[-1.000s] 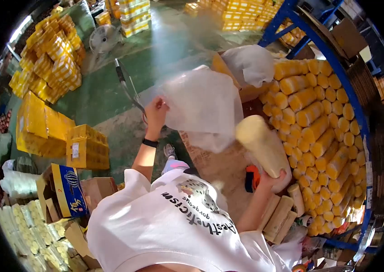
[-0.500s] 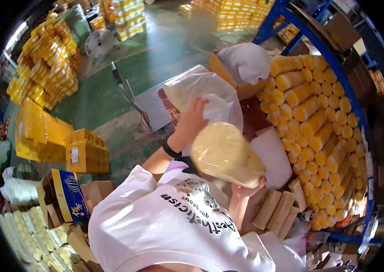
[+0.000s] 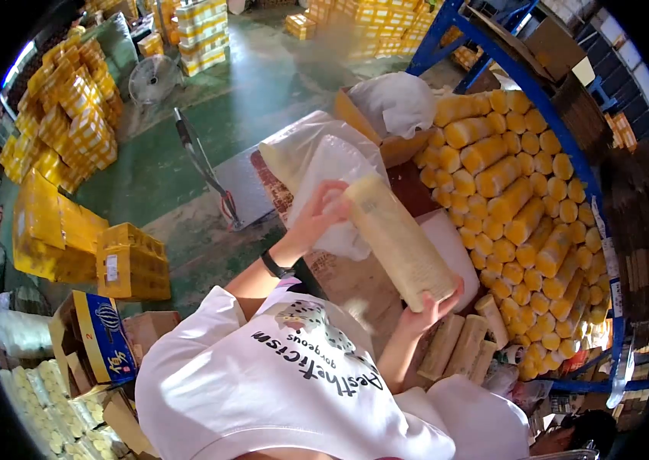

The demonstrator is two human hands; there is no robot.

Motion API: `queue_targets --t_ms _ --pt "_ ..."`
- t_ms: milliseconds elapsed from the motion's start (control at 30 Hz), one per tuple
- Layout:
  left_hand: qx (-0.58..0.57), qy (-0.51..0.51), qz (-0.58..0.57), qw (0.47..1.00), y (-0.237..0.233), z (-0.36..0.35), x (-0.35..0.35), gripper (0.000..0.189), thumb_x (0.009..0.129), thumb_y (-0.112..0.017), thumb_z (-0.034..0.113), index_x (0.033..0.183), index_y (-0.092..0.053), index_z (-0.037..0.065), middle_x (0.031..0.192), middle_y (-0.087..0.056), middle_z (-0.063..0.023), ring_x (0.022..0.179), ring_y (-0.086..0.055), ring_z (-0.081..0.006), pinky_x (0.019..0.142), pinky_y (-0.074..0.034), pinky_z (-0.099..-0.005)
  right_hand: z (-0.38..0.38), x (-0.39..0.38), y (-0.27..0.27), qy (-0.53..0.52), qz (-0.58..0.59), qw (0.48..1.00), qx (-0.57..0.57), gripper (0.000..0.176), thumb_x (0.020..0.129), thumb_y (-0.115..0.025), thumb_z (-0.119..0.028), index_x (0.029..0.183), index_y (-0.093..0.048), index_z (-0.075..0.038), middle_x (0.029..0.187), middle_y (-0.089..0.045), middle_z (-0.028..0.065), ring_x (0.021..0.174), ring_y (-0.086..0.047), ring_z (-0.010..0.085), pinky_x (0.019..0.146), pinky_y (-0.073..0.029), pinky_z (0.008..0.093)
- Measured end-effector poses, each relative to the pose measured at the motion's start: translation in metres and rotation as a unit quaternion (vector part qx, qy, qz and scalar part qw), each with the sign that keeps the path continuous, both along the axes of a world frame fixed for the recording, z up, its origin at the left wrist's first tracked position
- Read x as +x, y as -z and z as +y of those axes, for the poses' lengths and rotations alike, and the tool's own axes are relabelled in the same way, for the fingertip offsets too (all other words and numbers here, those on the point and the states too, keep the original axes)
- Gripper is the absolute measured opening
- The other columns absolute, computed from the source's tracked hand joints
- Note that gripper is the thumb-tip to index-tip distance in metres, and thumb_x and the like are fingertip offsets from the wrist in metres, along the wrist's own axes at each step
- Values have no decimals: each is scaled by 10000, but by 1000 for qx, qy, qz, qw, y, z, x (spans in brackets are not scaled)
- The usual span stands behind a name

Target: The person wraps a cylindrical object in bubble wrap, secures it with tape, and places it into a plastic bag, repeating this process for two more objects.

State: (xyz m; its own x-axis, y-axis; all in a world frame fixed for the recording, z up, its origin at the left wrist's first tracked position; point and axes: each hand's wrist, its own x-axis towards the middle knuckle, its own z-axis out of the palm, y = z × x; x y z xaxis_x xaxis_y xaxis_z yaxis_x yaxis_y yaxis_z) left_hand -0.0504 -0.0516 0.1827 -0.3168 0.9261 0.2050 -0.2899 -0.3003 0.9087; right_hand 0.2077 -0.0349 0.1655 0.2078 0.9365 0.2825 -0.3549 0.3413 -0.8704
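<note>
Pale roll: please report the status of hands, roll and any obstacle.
Right hand grips near end; left hand at far end. Pale roll between both hands. White plastic beside left hand, not covering roll.

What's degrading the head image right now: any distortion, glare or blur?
Head view: fisheye distortion bows the blue rack post, with black corners; head view: a hazy light streak washes over the green floor; head view: sunlight brightens the white T-shirt, while the cylindrical roll looks fairly sharp.

Roll pale beige; shirt white, black lettering; wristband black; rack blue.
</note>
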Motion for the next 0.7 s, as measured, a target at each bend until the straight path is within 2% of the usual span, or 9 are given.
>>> queue_targets --t_ms 100,200,267,333,433,467,533,567,700 --pt "-11 -38 -169 985 3 13 20 535 905 -603 167 1322 -266 168 1159 -501 -49 1060 -528 -181 866 -478 -348 -24 -20 -20 118 -218 951 185 850 583 -809 -314 1275 -391 -54 1110 -482 111 1056 -478 251 901 -395 410" --pt "-15 -87 -250 964 -5 26 37 601 867 -637 182 1321 -243 167 1179 -484 -67 1030 -540 -201 812 -502 -365 -43 -17 -43 -68 -348 902 246 911 534 -859 -411 1242 -414 -50 1172 -446 153 1087 -464 294 909 -397 458" --pt "-41 5 -307 951 -5 24 26 493 869 -597 274 1273 -367 112 1116 -551 -95 962 -581 -210 800 -513 -357 -36 -26 -55 -98 -421 787 440 964 436 -917 -441 1154 -481 31 1162 -489 156 1072 -507 303 821 -467 469" --pt "-74 102 -356 926 -6 19 14 475 870 -557 367 1225 -491 57 1052 -618 -122 895 -621 -220 789 -524 -350 -25 -34 -20 -280 -294 875 264 1137 445 -912 -481 1321 -370 2 1288 -411 192 1263 -364 349 1064 -272 491" --pt "-85 88 -355 927 26 21 11 484 887 -503 435 1160 -563 40 1031 -642 -116 882 -635 -208 764 -529 -342 -27 -58 22 -334 -120 912 203 1220 484 -864 -571 1376 -274 17 1384 -291 225 1302 -304 361 1088 -230 486" --pt "-87 88 -378 917 51 24 7 477 889 -505 429 1167 -558 46 1049 -636 -112 889 -636 -206 756 -533 -341 -18 -65 24 -333 -98 908 234 1036 656 -768 -580 1398 -266 -61 1383 -309 189 1271 -356 334 1039 -322 492" --pt "-64 120 -416 899 100 24 4 466 899 -491 423 1154 -570 40 1036 -645 -115 891 -640 -217 771 -532 -347 -14 -67 20 -382 135 906 -122 754 840 -629 -513 1405 -269 -168 1366 -331 138 1216 -422 275 916 -450 457" --pt "-47 138 -434 889 121 26 3 462 904 -484 419 1147 -576 37 1029 -650 -117 892 -642 -223 778 -532 -350 -5 -69 26 -350 118 903 -218 615 881 -579 -460 1384 -301 -242 1349 -358 74 1160 -468 223 813 -480 394" --pt "-100 92 -412 901 120 16 24 464 910 -473 419 1139 -580 30 1012 -658 -116 878 -646 -231 784 -531 -358 36 -87 87 -268 -116 925 -244 510 921 -577 -336 1356 -360 -181 1174 -496 51 895 -559 143 755 -466 302"
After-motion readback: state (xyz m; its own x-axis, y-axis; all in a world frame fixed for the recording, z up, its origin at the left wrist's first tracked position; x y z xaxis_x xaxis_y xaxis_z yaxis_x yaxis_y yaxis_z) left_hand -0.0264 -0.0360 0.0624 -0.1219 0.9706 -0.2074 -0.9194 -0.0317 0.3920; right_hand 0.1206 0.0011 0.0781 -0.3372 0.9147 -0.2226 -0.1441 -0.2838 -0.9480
